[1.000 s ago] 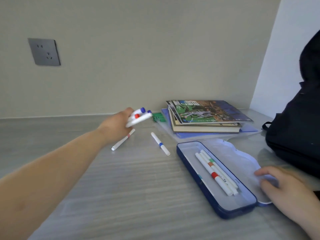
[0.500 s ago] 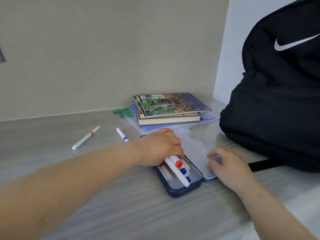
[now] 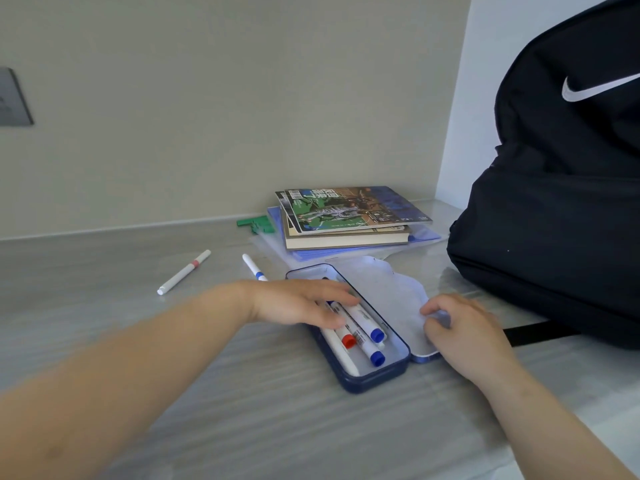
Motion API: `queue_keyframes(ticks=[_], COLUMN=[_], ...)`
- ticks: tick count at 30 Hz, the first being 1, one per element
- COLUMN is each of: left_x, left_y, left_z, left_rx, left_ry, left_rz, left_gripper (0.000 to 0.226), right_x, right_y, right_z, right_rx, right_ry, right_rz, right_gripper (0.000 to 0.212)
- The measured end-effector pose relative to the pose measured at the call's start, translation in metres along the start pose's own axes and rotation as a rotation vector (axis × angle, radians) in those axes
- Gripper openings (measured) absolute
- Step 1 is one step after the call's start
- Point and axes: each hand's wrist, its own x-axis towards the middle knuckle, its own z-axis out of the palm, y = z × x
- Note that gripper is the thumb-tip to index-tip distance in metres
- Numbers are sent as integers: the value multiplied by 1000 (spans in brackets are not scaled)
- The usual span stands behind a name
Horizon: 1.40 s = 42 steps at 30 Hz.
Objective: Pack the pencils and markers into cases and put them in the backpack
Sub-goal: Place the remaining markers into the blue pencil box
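Note:
An open dark-blue pencil case [image 3: 377, 379] lies in the middle of the grey table, its pale lid [image 3: 391, 292] folded out to the right. Inside lie three thick white markers, two blue-capped [image 3: 377, 335] and one red-capped [image 3: 347, 341], on top of thin white pens [image 3: 341, 355]. My left hand [image 3: 298, 301] rests flat on the markers with its fingers stretched out. My right hand [image 3: 464, 327] curls on the lid's near edge and holds it down. Two thin pens lie loose to the left, one red-banded [image 3: 183, 271], one blue-banded [image 3: 252, 266]. The black backpack [image 3: 561, 220] stands at the right.
A stack of books [image 3: 346, 216] on a blue folder sits behind the case by the wall. A small green piece [image 3: 254, 225] lies left of the stack. A backpack strap [image 3: 533, 332] runs along the table beside my right hand. A wall socket [image 3: 14, 98] is at far left.
My left hand carried the three thick markers from the far left into the case; its fingers have now flattened over them. The view swung right toward the backpack. My right hand stayed on the lid.

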Motion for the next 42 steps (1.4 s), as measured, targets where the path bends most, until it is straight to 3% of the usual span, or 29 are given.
queue_keyframes(ticks=[2,5,7,9,11,13,19,28,32,34,42], left_x=[-2,-6,-12,-23,-35,-43,-37,13,34,37,14], left_y=[-5,-19,-41,-72,-99,-119,-133,-82,-73,-71,-73], left_z=[4,-3,-16,-30,-39,-43,-54,-53,-45,-47,-44], left_rx=[-206,-411,-120,212,262,219,324,17,131,193,241], left_ry=[156,639,971,1098,1039,994,773,815,657,635,575], left_rz=[61,66,-140,-436,-713,-856,-949,-718,-685,-694,-612], left_gripper=[27,13,17,31,48,57,33,35,38,28,35], right_x=[0,1,1,1,0,-1,0,2,1,1,2], right_y=[0,0,0,-1,-2,-3,-5,-2,-4,-4,-3], right_z=[0,1,1,1,1,1,1,4,1,1,0], right_rx=[3,5,12,32,51,58,62,69,84,85,89], right_ry=[-2,-7,-10,-16,-21,-30,-46,-50,-60,-66,-84], right_rz=[-1,6,6,9,9,8,15,42,35,47,36], right_gripper=[23,23,22,19,15,16,17,17,16,17,17])
